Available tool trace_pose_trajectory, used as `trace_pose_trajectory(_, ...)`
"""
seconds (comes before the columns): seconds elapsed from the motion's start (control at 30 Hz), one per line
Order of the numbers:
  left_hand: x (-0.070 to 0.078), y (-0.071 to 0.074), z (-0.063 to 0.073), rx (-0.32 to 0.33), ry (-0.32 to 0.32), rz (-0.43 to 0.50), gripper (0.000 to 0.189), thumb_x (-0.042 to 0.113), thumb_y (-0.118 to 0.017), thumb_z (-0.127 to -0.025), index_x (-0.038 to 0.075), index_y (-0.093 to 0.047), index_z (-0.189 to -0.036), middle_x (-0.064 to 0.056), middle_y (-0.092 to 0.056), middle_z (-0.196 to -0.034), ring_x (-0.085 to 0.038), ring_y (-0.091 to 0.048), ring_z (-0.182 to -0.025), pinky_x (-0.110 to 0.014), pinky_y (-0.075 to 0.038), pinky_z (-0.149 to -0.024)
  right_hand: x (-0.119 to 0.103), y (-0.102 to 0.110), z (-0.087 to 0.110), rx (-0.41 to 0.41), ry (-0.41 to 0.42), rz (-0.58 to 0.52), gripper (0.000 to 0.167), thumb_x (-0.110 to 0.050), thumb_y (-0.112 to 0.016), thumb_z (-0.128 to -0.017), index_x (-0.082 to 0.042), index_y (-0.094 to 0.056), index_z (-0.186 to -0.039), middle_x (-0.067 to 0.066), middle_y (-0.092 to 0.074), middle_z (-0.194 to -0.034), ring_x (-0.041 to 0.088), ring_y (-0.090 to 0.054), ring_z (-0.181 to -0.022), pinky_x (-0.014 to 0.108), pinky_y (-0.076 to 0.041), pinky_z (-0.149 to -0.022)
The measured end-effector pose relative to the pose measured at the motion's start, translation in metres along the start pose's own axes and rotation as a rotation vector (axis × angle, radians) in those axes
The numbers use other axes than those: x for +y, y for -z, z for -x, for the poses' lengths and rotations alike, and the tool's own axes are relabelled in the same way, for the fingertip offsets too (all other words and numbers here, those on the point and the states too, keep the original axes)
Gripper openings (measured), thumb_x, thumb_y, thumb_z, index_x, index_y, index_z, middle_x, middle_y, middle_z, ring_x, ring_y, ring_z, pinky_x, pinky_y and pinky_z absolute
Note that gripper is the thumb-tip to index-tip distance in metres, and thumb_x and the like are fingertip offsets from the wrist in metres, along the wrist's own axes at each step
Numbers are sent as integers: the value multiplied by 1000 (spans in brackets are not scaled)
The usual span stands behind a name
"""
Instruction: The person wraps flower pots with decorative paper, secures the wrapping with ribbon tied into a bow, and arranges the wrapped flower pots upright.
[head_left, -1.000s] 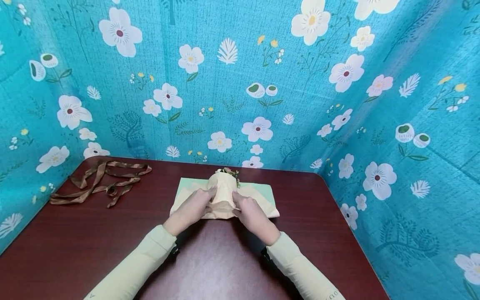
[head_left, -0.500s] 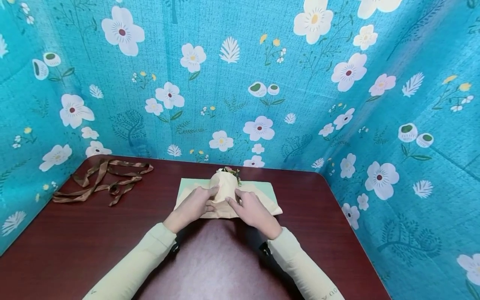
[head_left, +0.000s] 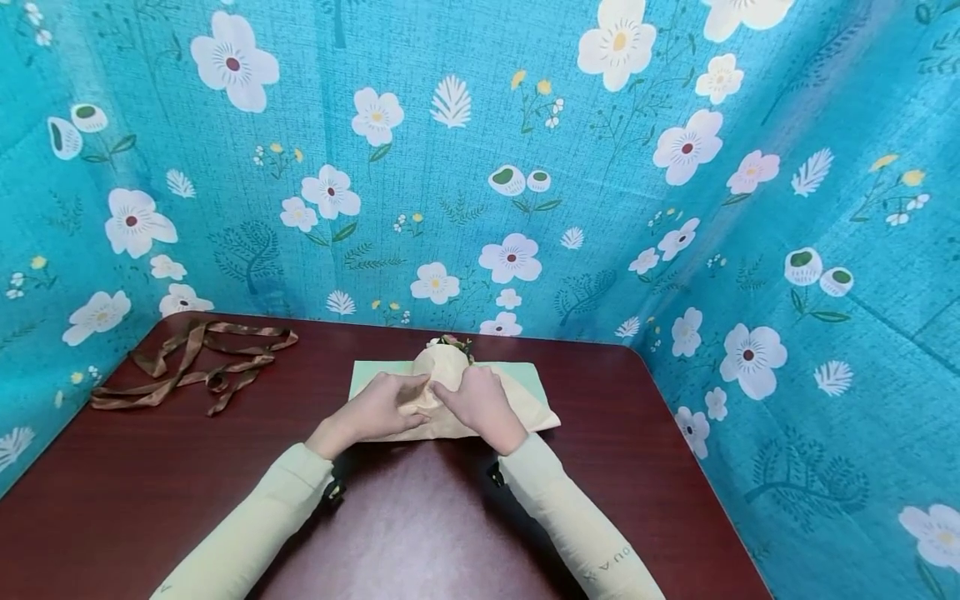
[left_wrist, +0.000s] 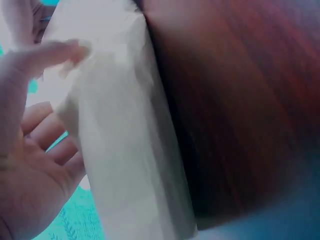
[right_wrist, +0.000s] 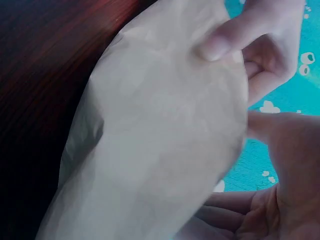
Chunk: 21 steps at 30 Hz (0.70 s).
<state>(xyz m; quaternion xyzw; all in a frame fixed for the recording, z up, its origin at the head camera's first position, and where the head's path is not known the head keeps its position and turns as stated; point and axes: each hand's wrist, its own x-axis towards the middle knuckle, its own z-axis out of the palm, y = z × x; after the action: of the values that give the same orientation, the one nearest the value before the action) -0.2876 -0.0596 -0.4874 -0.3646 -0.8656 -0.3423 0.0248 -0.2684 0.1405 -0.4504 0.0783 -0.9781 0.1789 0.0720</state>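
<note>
A small bouquet lies wrapped in cream wrapping paper, its flower heads showing at the far end. Beneath it is a pale green sheet. My left hand holds the wrap's left side, with the thumb on the near face in the left wrist view. My right hand grips the right side near the middle, its thumb pointing left toward the left thumb. In the right wrist view the paper partly hides the right fingers.
A loose brown ribbon lies tangled at the table's back left. The dark red table ends at a blue floral curtain behind and to the right.
My right hand has shifted left and turned over the wrap, its thumb now near the middle. My left hand has moved slightly left and opened wider. The ribbon lies as before.
</note>
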Motion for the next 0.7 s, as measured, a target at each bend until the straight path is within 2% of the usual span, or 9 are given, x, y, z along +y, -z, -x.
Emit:
trace_pose_trajectory(0.1, -4, 6, 3, -53, -15, 64, 65, 12, -76, -85, -3, -53, -144, -18, -63, -137, -4, -55, -64, -29, -54, -74, -1, -2, -3, 0, -34, 1, 54, -52, -72, -88, -11, -53, -60, 2, -46, -53, 17, -49, -51, 31, -37, -45)
trace_pose_trajectory(0.17, -5, 8, 5, -75, -20, 96, 65, 9, -71, -85, -2, -52, -146, -16, -62, -139, -3, -39, -52, -25, -48, -64, -1, -4, -4, 3, -50, 8, 54, -55, -73, -86, -11, -53, -61, 1, -46, -53, 15, -49, -50, 30, -38, -45)
trace_pose_trajectory(0.23, -7, 9, 7, -60, -46, 116, 62, 7, -69, -85, -2, -54, -145, -14, -62, -140, 0, -48, -59, -25, -49, -66, 0, -7, -5, 4, -52, 28, 56, -58, -73, -84, -12, -53, -60, 1, -47, -52, 15, -50, -49, 30, -40, -45)
trace_pose_trajectory(0.3, -8, 10, 10, -23, -53, 126, 57, 6, -69, -87, -1, -57, -142, -13, -63, -139, -8, -62, -81, -29, -53, -75, 0, -10, -6, 16, -50, 52, 57, -62, -73, -81, -11, -55, -61, 3, -51, -54, 16, -53, -51, 30, -43, -46)
trace_pose_trajectory(0.4, -10, 14, 14, 96, -20, 121, 49, 2, -68, -86, -3, -63, -135, -17, -63, -139, -23, -61, -119, -38, -53, -88, 0, -12, -7, 32, -47, 84, 60, -67, -73, -79, -10, -58, -64, 5, -56, -58, 20, -59, -54, 32, -48, -49)
trace_pose_trajectory(0.5, -14, 20, 21, 238, 100, 109, 44, 2, -66, -86, -4, -66, -130, -20, -62, -138, -31, -61, -123, -45, -52, -92, 0, -12, -9, 33, -57, 98, 65, -72, -72, -77, -8, -62, -70, 8, -61, -64, 22, -63, -60, 32, -51, -53)
trace_pose_trajectory(0.57, -17, 25, 27, 298, 210, 113, 43, 5, -65, -88, -4, -66, -130, -21, -62, -137, -34, -61, -121, -49, -51, -95, 0, -12, -10, 25, -60, 102, 67, -73, -72, -76, -7, -63, -71, 8, -62, -65, 21, -63, -61, 32, -51, -53)
trace_pose_trajectory(0.63, -19, 29, 33, 312, 325, 119, 44, 10, -63, -91, -3, -62, -133, -24, -61, -138, -38, -59, -124, -53, -49, -99, 1, -11, -10, 14, -61, 103, 67, -73, -71, -76, -7, -62, -69, 7, -60, -63, 19, -61, -59, 30, -49, -52)
trace_pose_trajectory(0.7, -19, 34, 40, 277, 434, 147, 50, 15, -61, -95, -5, -55, -140, -28, -56, -141, -42, -54, -129, -57, -45, -104, 1, -10, -10, 6, -60, 97, 65, -73, -71, -77, -9, -60, -65, 5, -57, -60, 17, -57, -56, 29, -47, -50)
